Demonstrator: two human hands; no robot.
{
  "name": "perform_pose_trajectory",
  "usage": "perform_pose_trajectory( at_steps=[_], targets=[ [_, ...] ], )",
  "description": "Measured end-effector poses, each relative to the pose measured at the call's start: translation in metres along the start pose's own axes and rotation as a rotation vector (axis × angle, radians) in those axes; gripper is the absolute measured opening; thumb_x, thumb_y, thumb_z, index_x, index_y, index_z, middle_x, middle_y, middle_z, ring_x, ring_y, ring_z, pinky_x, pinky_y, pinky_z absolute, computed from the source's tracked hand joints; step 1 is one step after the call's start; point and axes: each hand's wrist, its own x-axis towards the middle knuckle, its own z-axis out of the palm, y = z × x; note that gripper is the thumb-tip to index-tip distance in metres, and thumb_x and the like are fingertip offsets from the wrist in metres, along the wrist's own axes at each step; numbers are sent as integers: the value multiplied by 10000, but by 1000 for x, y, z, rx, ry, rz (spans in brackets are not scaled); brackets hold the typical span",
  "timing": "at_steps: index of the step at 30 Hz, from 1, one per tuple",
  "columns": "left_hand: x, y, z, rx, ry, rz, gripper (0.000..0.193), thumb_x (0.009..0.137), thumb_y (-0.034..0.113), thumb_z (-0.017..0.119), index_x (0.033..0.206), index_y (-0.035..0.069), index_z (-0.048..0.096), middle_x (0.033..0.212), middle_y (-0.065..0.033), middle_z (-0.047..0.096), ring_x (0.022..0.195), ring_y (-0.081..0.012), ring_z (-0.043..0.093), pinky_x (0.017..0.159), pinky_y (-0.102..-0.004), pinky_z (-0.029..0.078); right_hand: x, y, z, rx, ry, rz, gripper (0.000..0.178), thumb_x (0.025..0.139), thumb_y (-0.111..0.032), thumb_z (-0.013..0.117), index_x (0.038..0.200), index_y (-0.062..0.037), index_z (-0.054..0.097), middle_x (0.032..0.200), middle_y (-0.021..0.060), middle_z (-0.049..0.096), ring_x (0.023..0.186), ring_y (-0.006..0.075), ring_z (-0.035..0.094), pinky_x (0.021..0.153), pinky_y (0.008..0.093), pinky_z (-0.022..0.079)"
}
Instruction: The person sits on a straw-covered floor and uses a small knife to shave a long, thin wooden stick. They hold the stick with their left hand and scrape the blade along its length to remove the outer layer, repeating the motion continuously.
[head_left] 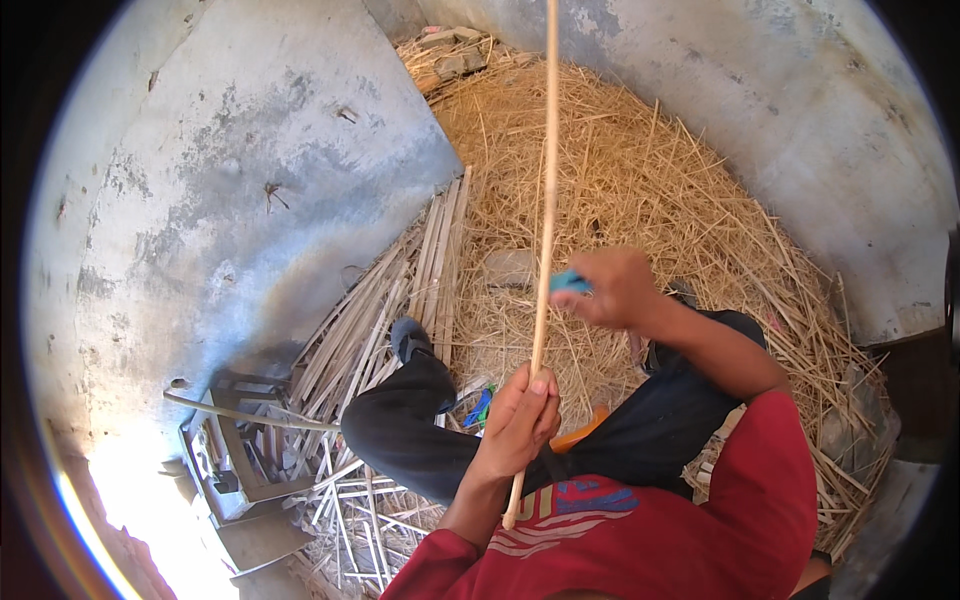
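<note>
A long, thin, pale bamboo pole [548, 220] runs up from my lap past the top edge of the view, tilted slightly. My left hand [518, 420] is wrapped round it near its lower end, which sticks out below the fist against my red shirt. Close to the pole's right side, higher up, my right hand [615, 288] is closed on a small blue-handled tool [570, 282]. Motion smears this hand a little. The tool's working end is hidden or too blurred to make out, and I cannot tell whether it touches the pole.
Straw-like shavings [640, 170] cover the floor ahead. A pile of split strips [420, 260] lies left of my bent legs. Beside it stands a wooden frame [240, 440] with a stick across it. Something blue and green [480, 405] lies between my legs. Grey walls [260, 150] close in both sides.
</note>
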Motion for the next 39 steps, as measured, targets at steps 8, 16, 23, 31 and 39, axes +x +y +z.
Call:
perform_pose_trajectory(
  at_steps=[8,16,23,31,39],
  targets=[
    [5,-6,-2,152,99,91,200,1032,255,386,975,69,432,544,38,343,423,-40,246,424,-208,238,-7,-9,4,-29,3,-265,542,757,-647,641,618,-136,524,533,28,518,459,227,548,424,356,392],
    [2,-4,1,100,69,19,190,1032,251,376,970,76,414,550,41,321,429,-43,238,422,-212,232,-2,-3,10,-104,33,-220,613,735,-715,606,570,-139,475,497,26,467,424,216,505,399,350,362],
    [-4,-7,7,143,55,-36,182,1036,238,361,953,80,397,546,40,310,427,-53,247,419,-217,246,13,24,8,-183,112,-257,664,762,-747,534,540,-133,416,477,26,417,417,223,478,389,362,339],
    [-14,-18,0,470,41,11,211,1029,261,384,919,83,411,568,35,332,455,-61,312,440,-221,287,27,80,15,-358,214,-73,638,813,-719,512,575,-131,571,460,3,450,389,143,440,370,298,311],
    [-39,-39,-10,192,114,-154,210,1033,257,379,926,85,433,599,55,373,484,-34,330,442,-196,280,28,155,-54,-267,278,550,692,891,-701,388,766,-87,681,537,30,561,465,216,534,467,379,440]
  ],
)
